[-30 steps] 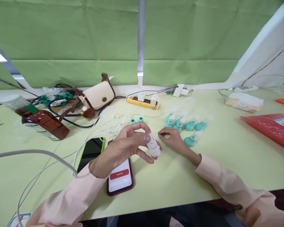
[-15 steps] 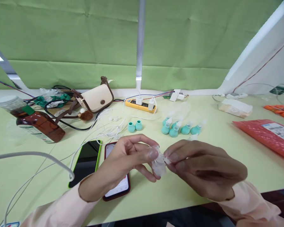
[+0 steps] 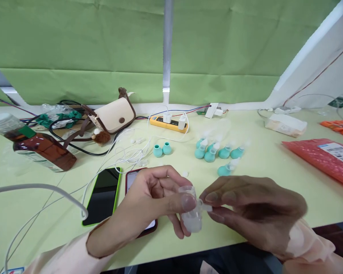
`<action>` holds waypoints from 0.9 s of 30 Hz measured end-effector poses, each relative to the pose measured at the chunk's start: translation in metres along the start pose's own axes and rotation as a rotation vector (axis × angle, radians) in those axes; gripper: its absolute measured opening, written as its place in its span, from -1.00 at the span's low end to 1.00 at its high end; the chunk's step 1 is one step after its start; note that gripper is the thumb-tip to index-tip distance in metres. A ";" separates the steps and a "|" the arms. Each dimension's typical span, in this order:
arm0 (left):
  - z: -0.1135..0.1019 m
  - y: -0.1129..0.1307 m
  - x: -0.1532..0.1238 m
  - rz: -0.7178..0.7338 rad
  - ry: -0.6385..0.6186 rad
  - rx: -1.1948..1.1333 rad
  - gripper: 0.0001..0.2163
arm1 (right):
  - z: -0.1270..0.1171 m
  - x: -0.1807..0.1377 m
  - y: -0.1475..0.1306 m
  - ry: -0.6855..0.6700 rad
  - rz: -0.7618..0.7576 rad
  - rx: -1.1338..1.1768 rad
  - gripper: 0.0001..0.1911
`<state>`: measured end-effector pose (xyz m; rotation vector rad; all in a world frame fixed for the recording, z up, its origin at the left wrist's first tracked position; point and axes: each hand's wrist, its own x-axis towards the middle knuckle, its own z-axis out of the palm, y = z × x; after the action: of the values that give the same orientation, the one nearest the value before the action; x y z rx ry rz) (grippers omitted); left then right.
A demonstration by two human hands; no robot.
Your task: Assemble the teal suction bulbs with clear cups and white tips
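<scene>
My left hand [image 3: 162, 201] grips a small clear plastic container [image 3: 192, 220] between thumb and fingers, above the table's front part. A short white spout [image 3: 207, 208] sticks out from its side to the right. My right hand [image 3: 251, 209] has its thumb and fingertips closed around this spout; part of their contact is hidden. Beyond the hands stand several teal rubber bulbs [image 3: 210, 154] with clear tips. One more tipped bulb [image 3: 224, 170] lies tilted, closer to my right hand. Two teal bulbs without tips [image 3: 162, 148] stand further left.
Under my left forearm lies a red-cased phone [image 3: 148, 228], beside a green-edged phone [image 3: 104, 194]. White cables [image 3: 134, 156] tangle behind them. A bottle [image 3: 45, 148], bag [image 3: 116, 114] and yellow power strip [image 3: 169, 124] are further back. At right lies a red bubble package [image 3: 311, 152].
Both hands have come slightly down and nearer, uncovering the tilted teal bulb and a small white piece on the table. The container's spout shows more clearly between the hands.
</scene>
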<state>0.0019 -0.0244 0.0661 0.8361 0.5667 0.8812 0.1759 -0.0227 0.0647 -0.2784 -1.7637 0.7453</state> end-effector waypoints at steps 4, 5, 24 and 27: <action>0.002 0.001 -0.001 0.010 0.047 0.046 -0.86 | 0.008 -0.006 0.007 0.125 0.327 0.276 -0.55; 0.002 0.001 -0.001 0.005 0.049 0.051 -0.87 | 0.008 -0.007 0.008 0.130 0.374 0.325 -0.56; 0.000 -0.001 -0.006 0.137 0.127 0.216 -0.83 | 0.006 -0.002 0.003 0.019 0.287 0.100 -0.72; -0.001 -0.003 -0.007 0.153 0.155 0.262 -0.81 | 0.007 -0.002 0.003 0.022 0.301 0.117 -0.74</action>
<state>-0.0013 -0.0310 0.0638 1.0651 0.7729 1.0315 0.1691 -0.0238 0.0597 -0.4783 -1.6686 1.0525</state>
